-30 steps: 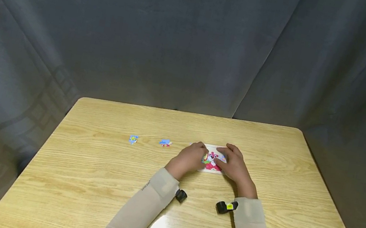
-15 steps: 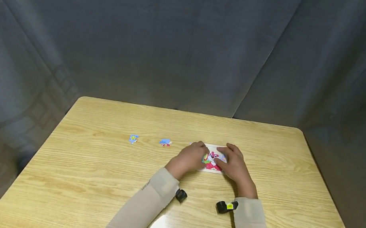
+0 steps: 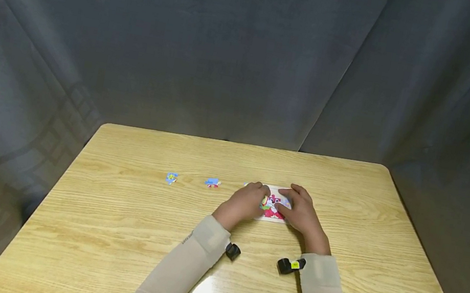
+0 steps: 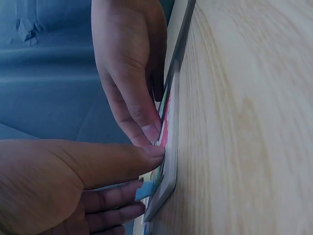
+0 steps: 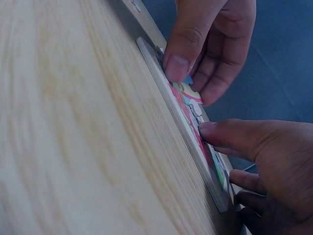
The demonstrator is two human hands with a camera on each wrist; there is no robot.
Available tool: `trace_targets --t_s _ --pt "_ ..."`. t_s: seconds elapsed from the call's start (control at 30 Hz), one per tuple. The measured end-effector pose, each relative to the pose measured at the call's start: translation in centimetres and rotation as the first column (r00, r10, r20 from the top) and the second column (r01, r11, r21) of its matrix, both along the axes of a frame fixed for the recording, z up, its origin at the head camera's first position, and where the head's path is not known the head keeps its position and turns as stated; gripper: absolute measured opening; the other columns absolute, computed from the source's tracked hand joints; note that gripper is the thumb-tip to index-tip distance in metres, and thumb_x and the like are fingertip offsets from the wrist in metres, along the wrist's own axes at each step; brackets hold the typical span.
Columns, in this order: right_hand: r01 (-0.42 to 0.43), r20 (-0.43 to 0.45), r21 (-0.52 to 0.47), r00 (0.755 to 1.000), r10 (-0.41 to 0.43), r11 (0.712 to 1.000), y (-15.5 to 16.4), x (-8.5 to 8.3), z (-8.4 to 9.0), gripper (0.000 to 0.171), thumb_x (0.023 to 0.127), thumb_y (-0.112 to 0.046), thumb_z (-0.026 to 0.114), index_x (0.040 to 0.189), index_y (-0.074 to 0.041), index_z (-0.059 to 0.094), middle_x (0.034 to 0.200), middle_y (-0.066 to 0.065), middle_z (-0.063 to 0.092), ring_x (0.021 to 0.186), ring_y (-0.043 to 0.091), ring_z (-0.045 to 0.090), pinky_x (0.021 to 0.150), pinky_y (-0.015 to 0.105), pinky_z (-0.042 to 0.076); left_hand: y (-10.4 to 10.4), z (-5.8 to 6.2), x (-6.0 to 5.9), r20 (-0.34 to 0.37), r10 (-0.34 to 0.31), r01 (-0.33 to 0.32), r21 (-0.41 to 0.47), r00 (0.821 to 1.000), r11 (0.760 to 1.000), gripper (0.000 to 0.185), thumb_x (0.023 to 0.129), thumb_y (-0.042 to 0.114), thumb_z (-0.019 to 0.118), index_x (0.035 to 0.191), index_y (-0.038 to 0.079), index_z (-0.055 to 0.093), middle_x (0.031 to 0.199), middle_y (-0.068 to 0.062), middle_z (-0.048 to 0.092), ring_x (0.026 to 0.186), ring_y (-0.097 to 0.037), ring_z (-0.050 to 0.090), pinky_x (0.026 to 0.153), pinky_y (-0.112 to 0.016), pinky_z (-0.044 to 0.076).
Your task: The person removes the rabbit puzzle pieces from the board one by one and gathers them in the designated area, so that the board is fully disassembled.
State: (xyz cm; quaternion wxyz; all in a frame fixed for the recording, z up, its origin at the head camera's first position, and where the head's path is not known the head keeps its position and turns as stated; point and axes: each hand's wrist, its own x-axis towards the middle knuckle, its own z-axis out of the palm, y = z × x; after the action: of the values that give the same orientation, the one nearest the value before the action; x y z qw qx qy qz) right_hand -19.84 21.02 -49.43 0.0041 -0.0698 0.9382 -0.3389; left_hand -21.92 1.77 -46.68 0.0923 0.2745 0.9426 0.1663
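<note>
One small jigsaw puzzle in a white tray lies flat on the wooden bench, just right of centre in the head view, between the left hand and the right hand. The left hand covers the puzzle's left part, its thumb and fingers pinching a blue-and-yellow piece. The right hand's thumb rests on the picture, fingers bent at the right edge; whether they grip the tray, I cannot tell. Pink, white and green show in the gap between the hands.

Well apart, left of the hands, lie two loose pieces: a blue one with red and white, and farther left a blue one with yellow.

At bottom centre, dark lettering on the left sleeve and a yellow label on the right wrist camera are too small to read.
</note>
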Motion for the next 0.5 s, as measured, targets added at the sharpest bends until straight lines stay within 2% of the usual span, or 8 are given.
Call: trace_targets --t_s 0.23,0.5 --pt "0.006 -0.003 -0.009 1.000 -0.006 1.000 0.02 -0.01 -0.05 0.045 0.090 -0.025 0.070 0.130 -0.006 0.060 0.150 0.022 0.032 0.139 0.044 0.023 0.110 0.060 0.024 -0.11 0.10 0.04 0.023 -0.002 0.002 0.009 1.000 1.000 0.044 0.088 0.012 0.069 0.130 0.014 0.058 0.120 -0.002 0.056 0.113 -0.018 0.053 0.093 -0.030 0.047" --pt "0.007 0.000 -0.005 1.000 -0.007 1.000 -0.04 0.02 0.01 0.045 0.090 -0.025 0.069 0.130 -0.006 0.060 0.150 0.021 0.031 0.139 0.043 0.022 0.110 0.060 0.024 -0.15 0.19 0.06 -0.013 -0.021 0.021 0.004 1.000 1.000 0.037 0.093 0.012 0.066 0.129 0.013 0.060 0.119 -0.003 0.058 0.114 -0.020 0.054 0.095 -0.029 0.046"
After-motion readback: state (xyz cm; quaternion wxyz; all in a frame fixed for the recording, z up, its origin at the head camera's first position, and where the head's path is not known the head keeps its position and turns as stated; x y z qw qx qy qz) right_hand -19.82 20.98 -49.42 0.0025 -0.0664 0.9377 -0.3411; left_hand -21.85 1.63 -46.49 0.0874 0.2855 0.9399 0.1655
